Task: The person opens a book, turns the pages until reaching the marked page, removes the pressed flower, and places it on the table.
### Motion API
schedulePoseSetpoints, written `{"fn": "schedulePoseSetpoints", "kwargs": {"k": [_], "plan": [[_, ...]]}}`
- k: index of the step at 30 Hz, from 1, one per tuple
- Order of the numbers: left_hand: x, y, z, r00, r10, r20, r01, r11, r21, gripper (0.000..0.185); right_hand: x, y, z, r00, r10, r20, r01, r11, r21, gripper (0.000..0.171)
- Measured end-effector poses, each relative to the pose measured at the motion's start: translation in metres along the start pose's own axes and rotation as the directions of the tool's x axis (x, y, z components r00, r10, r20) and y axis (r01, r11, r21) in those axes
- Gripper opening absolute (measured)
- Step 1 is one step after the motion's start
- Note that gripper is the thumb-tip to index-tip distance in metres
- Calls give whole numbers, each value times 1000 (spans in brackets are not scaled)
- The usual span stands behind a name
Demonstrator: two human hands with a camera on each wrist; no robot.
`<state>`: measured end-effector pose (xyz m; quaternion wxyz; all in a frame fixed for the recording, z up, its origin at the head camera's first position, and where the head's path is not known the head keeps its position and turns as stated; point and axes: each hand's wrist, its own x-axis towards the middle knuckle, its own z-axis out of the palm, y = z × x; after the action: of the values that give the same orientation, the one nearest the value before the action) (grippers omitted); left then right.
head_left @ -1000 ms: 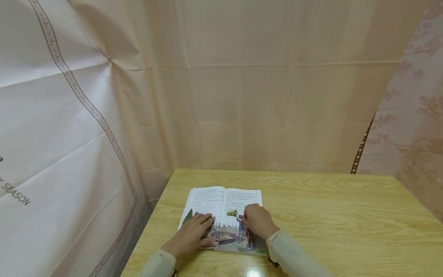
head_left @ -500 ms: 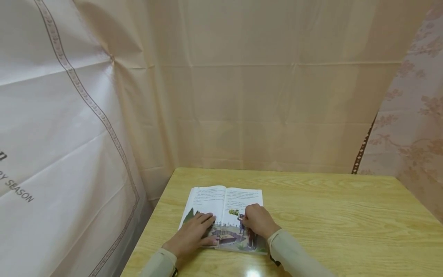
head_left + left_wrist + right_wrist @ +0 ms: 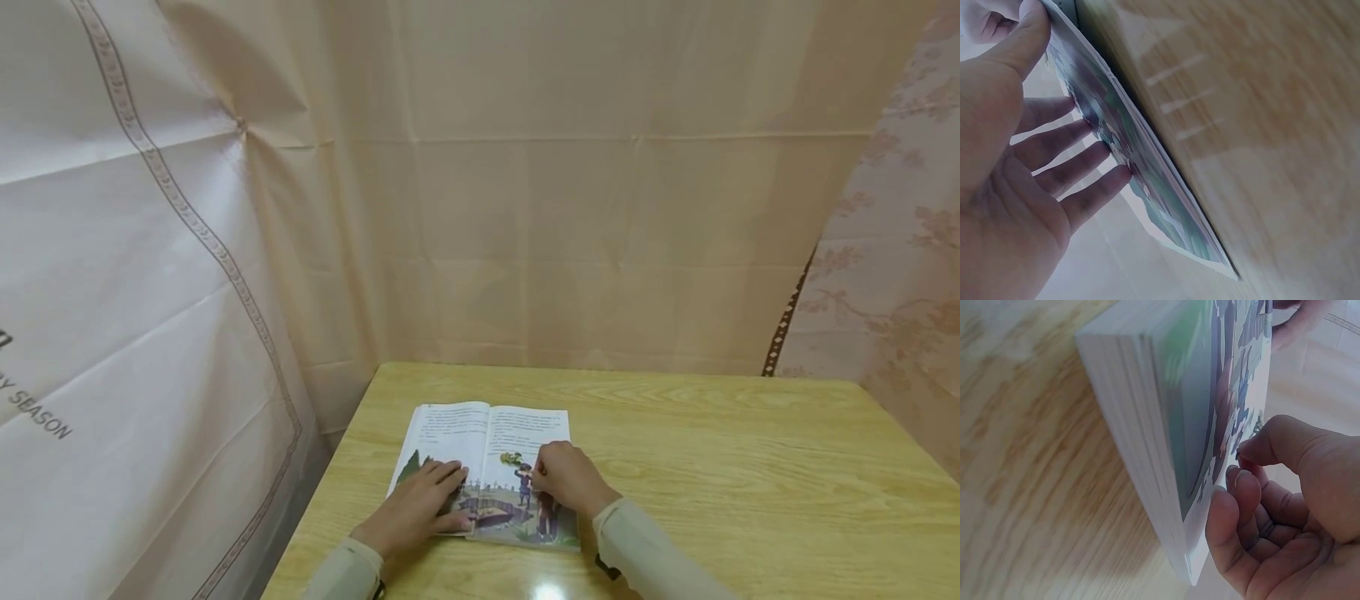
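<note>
An open picture book (image 3: pixel 487 454) lies on the wooden table (image 3: pixel 712 467), near its left front. My left hand (image 3: pixel 438 498) rests flat on the left page, with straight fingers (image 3: pixel 1085 165) spread over the illustration and the thumb by the spine. My right hand (image 3: pixel 546 482) sits on the right page with curled fingers. In the right wrist view its thumb and fingertips (image 3: pixel 1235 478) touch the page surface close to the outer edge of the page stack (image 3: pixel 1147 444). No page looks lifted.
Beige cloth (image 3: pixel 562 208) hangs behind the table and a white printed sheet (image 3: pixel 135 333) hangs on the left. A flowered curtain (image 3: pixel 892 275) closes off the right. Bare tabletop stretches to the right of the book.
My right hand has slid slightly to the right across the right page. The left hand and the book stay where they were.
</note>
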<state>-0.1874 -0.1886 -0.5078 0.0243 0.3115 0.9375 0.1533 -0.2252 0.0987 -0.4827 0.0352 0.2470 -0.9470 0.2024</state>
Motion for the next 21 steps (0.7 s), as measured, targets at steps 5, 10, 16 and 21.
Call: {"fn": "schedulePoseSetpoints", "kwargs": {"k": [5, 10, 16, 21], "plan": [[-1, 0, 0, 1000, 2, -6, -2, 1000, -9, 79, -3, 1, -1, 1000, 0, -10, 0, 1000, -16, 27], [-2, -1, 0, 1000, 3, -15, -3, 1000, -6, 79, -5, 3, -2, 1000, 4, -22, -4, 1000, -14, 24], [-3, 1, 0, 999, 9, -41, -9, 1000, 9, 77, -9, 4, -6, 999, 15, -34, -16, 1000, -10, 22], [-2, 1, 2, 999, 17, -42, -16, 1000, 15, 77, -11, 5, -8, 999, 25, -33, -25, 1000, -7, 21]]}}
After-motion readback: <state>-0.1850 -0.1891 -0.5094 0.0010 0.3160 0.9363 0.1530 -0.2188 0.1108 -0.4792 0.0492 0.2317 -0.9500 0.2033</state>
